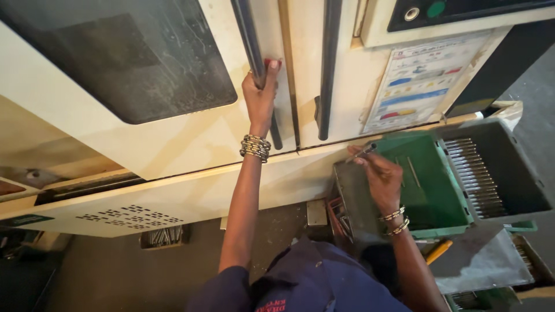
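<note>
My left hand (260, 92) is stretched up and closed round the dark vertical handle (254, 52) of a cream machine door (144, 144) with a dark window. My right hand (378, 176) hovers over a green plastic bin (430, 185) and pinches a small dark metal rod (364, 151) between its fingertips. Both wrists carry metal bangles. A second dark door handle (328, 69) stands just right of the door seam.
A grey crate (503, 173) lined with several metal rods sits right of the green bin. A colour chart (419, 81) is stuck on the machine front. A control panel (457, 11) with a green button is at top right. A vented panel (130, 218) lies low left.
</note>
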